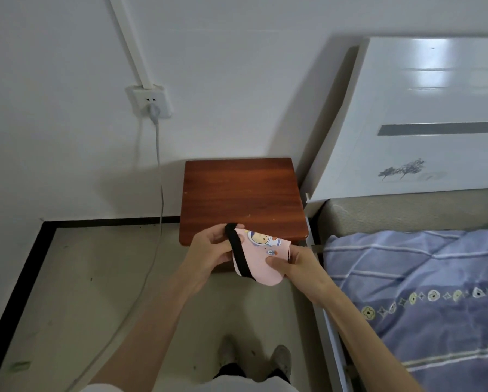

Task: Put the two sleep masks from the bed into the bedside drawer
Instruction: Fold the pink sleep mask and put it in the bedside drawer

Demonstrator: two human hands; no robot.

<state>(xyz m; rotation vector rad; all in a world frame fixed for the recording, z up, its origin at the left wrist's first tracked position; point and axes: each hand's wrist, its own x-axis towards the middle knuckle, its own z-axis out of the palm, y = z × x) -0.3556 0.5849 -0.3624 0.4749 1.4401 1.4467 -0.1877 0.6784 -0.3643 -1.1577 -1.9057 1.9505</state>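
Observation:
A pink sleep mask [261, 260] with a cartoon astronaut print and a black strap is held between both hands, just in front of the brown wooden bedside table [242, 193]. My left hand [208, 250] grips its left end and the strap. My right hand [289, 264] pinches its right side with the thumb on top. The drawer front is hidden behind my hands and the mask, so whether it is open cannot be told. No other sleep mask is in view.
The bed with a blue-purple quilt [423, 292] lies at the right, its white headboard [423, 117] behind. A wall socket [150, 101] with a plugged-in cable [159, 193] is at the left. My shoes [254, 360] stand on the beige floor below.

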